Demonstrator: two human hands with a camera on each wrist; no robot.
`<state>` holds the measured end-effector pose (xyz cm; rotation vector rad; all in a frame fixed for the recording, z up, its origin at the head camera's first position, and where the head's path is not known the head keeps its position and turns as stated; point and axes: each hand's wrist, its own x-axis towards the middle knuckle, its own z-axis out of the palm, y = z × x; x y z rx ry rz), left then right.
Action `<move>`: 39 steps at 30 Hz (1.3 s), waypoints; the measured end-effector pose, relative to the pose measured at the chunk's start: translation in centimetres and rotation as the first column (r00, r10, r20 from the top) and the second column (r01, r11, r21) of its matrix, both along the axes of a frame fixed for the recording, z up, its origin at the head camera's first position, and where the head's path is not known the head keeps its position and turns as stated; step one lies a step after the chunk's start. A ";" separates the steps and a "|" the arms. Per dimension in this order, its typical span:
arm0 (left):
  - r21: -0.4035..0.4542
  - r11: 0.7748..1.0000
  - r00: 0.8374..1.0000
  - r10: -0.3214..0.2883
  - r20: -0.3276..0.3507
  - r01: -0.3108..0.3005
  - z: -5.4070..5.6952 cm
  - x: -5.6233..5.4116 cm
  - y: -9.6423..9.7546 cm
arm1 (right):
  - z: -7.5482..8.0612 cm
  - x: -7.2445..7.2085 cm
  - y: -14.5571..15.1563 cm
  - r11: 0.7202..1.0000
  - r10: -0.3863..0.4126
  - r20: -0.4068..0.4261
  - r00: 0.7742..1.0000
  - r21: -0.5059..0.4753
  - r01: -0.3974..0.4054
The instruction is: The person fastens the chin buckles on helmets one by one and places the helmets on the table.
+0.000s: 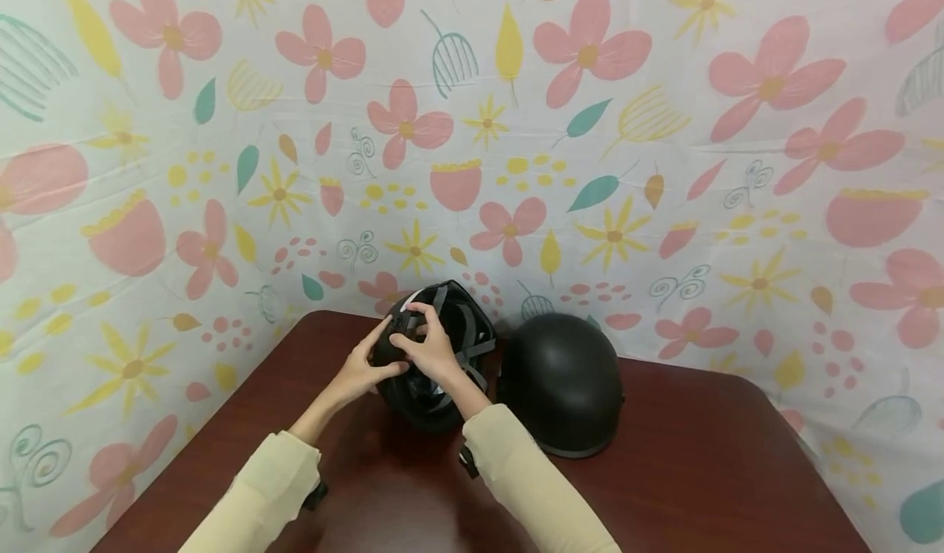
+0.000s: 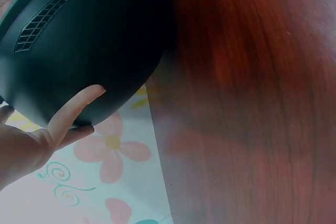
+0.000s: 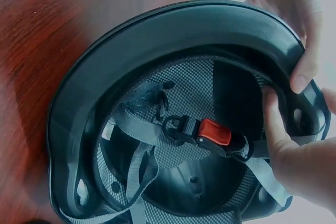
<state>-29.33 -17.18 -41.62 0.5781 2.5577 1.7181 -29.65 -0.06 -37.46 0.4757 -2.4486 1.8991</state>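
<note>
A black helmet is tipped on its side, its hollow turned toward my right arm. My left hand holds it by the shell near the rim; in the left wrist view a finger lies along the smooth outside, below a grille vent. My right hand grips the rim, thumb inside the helmet and fingers over the edge. Inside, the right wrist view has grey chin straps joined by a black buckle with a red tab, in front of a mesh lining.
Just right of the held helmet, a second black helmet sits dome up on the dark red-brown table. Behind and to the left hangs a white cloth printed with flowers, close against the table's back edge.
</note>
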 end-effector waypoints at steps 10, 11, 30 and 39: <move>-0.102 0.994 0.999 0.030 -0.020 -0.032 0.9 0.2 0.3 | 0.2 0.7 0.5 0.994 0.028 0.017 0.999 -0.103 -0.026; -0.114 0.993 0.999 0.033 -0.023 -0.035 1.0 0.2 0.3 | 0.4 0.9 0.4 0.994 0.030 0.017 0.999 -0.109 -0.028; -0.384 0.901 0.974 0.142 -0.175 -0.201 4.3 0.9 -0.7 | -0.6 0.3 -0.2 0.947 0.113 0.001 0.994 -0.303 -0.108; -0.249 0.951 0.975 0.145 -0.166 -0.184 3.1 1.0 0.2 | -1.0 0.2 0.6 0.919 0.120 0.017 0.993 -0.381 -0.104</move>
